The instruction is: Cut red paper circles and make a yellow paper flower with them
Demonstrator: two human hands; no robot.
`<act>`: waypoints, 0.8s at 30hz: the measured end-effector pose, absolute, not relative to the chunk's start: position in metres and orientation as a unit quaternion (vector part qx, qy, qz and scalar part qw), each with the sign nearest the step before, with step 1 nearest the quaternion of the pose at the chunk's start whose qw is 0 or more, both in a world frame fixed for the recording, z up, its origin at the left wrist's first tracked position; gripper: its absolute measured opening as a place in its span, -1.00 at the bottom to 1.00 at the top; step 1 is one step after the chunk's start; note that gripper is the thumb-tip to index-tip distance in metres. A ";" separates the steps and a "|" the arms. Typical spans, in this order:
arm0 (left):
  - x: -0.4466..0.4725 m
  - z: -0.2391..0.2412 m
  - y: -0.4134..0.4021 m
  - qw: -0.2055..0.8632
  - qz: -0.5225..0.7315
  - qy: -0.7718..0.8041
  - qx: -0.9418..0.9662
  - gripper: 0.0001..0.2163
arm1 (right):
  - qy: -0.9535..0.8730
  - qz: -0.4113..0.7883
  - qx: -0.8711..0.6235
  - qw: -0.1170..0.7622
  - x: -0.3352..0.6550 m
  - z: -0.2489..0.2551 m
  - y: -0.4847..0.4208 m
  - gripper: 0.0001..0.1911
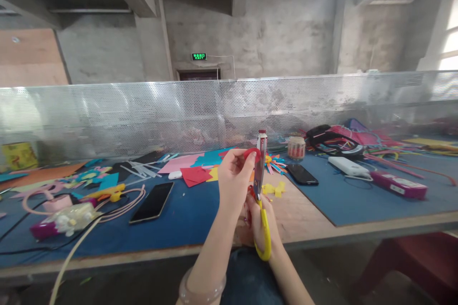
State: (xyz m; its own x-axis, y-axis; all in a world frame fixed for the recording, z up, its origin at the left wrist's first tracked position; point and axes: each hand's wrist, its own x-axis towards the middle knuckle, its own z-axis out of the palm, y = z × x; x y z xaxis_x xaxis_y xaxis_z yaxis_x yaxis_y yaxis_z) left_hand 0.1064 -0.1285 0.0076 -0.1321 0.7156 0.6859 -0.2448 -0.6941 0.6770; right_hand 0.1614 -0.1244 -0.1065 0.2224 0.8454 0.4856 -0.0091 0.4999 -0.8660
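Note:
My left hand (232,178) is raised in front of me, pinching a small piece of red paper (251,153) between thumb and fingers. Just below and to its right, my right hand (266,221) grips scissors (265,238) with yellow handles. Their blades point upward beside the red paper; whether they touch it I cannot tell. Behind the blades stands a white and red tube (262,135), partly hidden. Yellow paper pieces (275,189) lie on the board beyond my right hand.
A phone (152,202) and folded red paper (195,176) lie to the left, with cables and a power strip (64,221) farther over. On the right are a second phone (302,174), a jar (296,147), a white power bank (348,166) and a purple box (398,185). A perforated metal screen (171,119) runs behind.

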 end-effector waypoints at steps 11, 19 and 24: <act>0.107 0.008 -0.127 0.336 0.730 0.200 0.560 -0.94 | -0.556 0.286 -0.406 0.666 0.165 -0.107 -0.125 -0.69; 0.107 0.008 -0.128 0.344 0.728 0.189 0.562 -0.94 | -0.550 0.283 -0.411 0.670 0.163 -0.109 -0.122 -0.68; 0.106 0.007 -0.127 0.331 0.729 0.191 0.567 -0.94 | -0.555 0.289 -0.412 0.662 0.163 -0.112 -0.122 -0.68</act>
State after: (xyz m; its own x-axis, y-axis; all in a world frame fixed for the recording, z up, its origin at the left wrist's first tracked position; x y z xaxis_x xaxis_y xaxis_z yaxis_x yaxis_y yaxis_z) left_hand 0.1063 -0.1268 0.0071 -0.1368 0.6998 0.7011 -0.2662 -0.7077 0.6545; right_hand 0.1635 -0.1225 -0.1120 0.2166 0.8399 0.4976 0.0745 0.4940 -0.8662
